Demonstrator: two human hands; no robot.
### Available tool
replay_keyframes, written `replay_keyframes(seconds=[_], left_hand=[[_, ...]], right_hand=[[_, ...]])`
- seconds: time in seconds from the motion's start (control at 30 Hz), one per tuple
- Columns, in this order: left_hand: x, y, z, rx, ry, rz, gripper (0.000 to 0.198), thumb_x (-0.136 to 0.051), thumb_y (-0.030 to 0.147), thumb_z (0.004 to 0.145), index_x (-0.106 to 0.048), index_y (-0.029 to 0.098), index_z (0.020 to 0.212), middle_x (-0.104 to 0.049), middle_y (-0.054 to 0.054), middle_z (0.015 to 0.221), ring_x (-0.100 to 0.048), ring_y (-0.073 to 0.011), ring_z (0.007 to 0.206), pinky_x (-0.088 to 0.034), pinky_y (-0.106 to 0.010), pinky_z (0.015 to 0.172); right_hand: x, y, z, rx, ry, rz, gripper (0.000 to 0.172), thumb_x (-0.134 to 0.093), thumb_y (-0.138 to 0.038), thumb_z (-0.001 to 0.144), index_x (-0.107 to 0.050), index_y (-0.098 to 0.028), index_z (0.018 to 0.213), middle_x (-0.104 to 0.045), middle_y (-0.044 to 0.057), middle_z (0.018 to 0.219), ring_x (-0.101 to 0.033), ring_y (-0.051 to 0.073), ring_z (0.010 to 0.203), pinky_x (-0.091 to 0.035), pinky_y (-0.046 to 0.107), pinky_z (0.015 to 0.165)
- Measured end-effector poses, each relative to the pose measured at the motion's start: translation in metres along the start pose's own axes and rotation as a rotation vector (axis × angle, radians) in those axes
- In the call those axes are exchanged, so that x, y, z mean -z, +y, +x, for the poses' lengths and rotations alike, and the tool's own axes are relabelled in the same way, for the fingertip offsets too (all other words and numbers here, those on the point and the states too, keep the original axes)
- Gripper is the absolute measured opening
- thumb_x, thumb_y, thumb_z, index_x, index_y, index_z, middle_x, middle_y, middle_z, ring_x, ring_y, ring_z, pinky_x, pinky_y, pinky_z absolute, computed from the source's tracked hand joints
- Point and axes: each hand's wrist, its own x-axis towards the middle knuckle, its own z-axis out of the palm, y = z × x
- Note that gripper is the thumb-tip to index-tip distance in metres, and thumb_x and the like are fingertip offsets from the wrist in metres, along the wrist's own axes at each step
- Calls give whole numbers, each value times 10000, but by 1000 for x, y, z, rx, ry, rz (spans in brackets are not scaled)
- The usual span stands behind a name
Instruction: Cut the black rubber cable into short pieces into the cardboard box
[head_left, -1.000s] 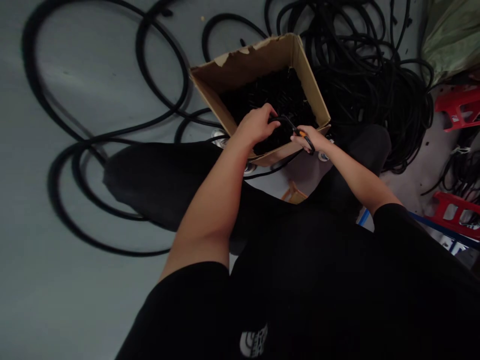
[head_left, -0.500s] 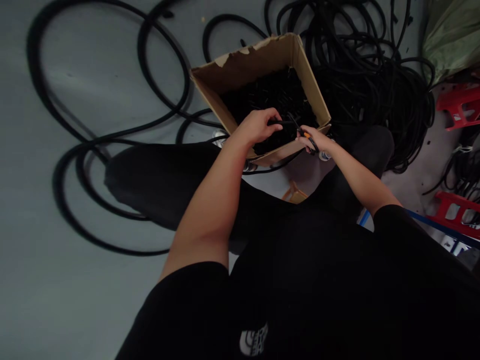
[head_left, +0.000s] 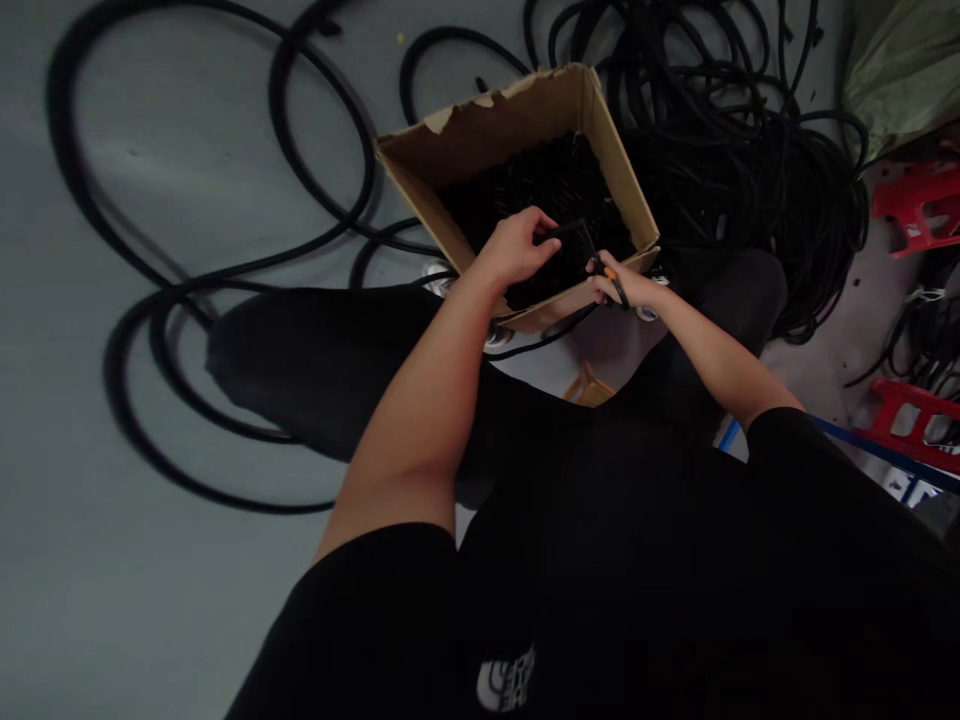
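Far to the left of the left grip (head_left: 514,250), a thick black cable (head_left: 279,70) runs in wide loops over a grey floor (head_left: 172,170). Just below that grip lies a dark trouser leg (head_left: 315,370), and a metal-capped fitting (head_left: 436,277) sits just beyond it, touching the box's near corner.

The left grip is narrow, with thumb and fingers closed on a short black cable piece (head_left: 566,228) over an open cardboard box (head_left: 480,125). Its torn far flap stands beyond both grips, and its near wall runs just under them. The box holds a dense mass of black cable pieces (head_left: 540,185), which the left grip hangs directly above.

The right grip (head_left: 622,287) sits on the box's near right corner, curled narrowly around a small black-and-orange hand tool (head_left: 613,280); its exact kind is hard to tell. A small orange object (head_left: 589,388) lies below this grip.

Further right, a large heap of black cable (head_left: 750,170) lies beyond the right grip, with a green sack (head_left: 904,70) past it. At the far right stand two red plastic stools (head_left: 919,210) (head_left: 911,425), and a blue rail (head_left: 877,450) runs near the lower one.
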Motion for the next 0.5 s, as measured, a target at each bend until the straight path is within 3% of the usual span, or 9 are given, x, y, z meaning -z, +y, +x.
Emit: replay_keyframes(seconds=[0.23,0.37,0.5], left_hand=[[-17,-2,3,-51,-52,-118,466,-758,325,1043,-809,238,1499,-879,-129,1245,-845,-343,1200,-710,-549,1146],[-17,-4,3,-47,-59,-121,435,-756,336,1060,-818,241,1480,-889,-130,1258,-855,-346,1198,-718,-549,1135],[-12,2,1,8,-83,-80,433,-739,348,1094,-814,219,1501,-890,-153,1322,-863,-347,1185,-691,-549,1165]], right_hand=[[-4,-9,2,95,-29,12,300,-801,-234,1138,-518,-285,1224,-507,-112,827,-571,119,670,-489,174,606],[-5,-20,-4,103,-24,-4,340,-833,-223,1126,-509,-281,1216,-508,-109,841,-562,113,660,-472,181,595],[-4,-27,-11,81,-27,-31,390,-897,-359,1153,-515,-276,1169,-501,-113,794,-562,106,611,-444,186,559]])
